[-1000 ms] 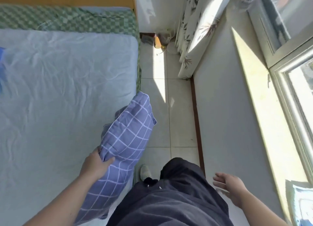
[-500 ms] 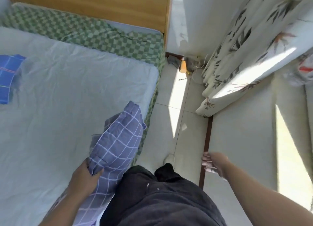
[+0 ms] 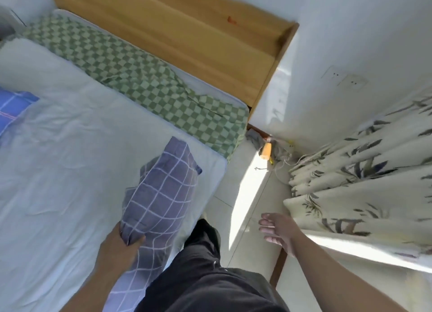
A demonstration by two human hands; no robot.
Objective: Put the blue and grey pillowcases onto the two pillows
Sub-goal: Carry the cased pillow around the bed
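Grey-violet checked cotton, already stretched over a plump pillow (image 3: pixel 161 194), has swung in from the bed's edge to hang over the pale wrinkled sheet (image 3: pixel 70 159), the left hand (image 3: pixel 119 244) gripping its lower corner in curled fingers, while the right hand (image 3: pixel 278 227) has drifted up beside the floral curtain (image 3: pixel 364 183) with loose, straight fingers holding nothing. This suggests the grey pillow is cased and being carried to the head of the bed, while a blue checked pillowcase (image 3: pixel 14 110) lies at the sheet's far left edge. A green checkered mattress cover (image 3: pixel 145 82) meets the wooden headboard (image 3: pixel 198 38); sunlit floor tiles (image 3: pixel 245 194) run alongside.
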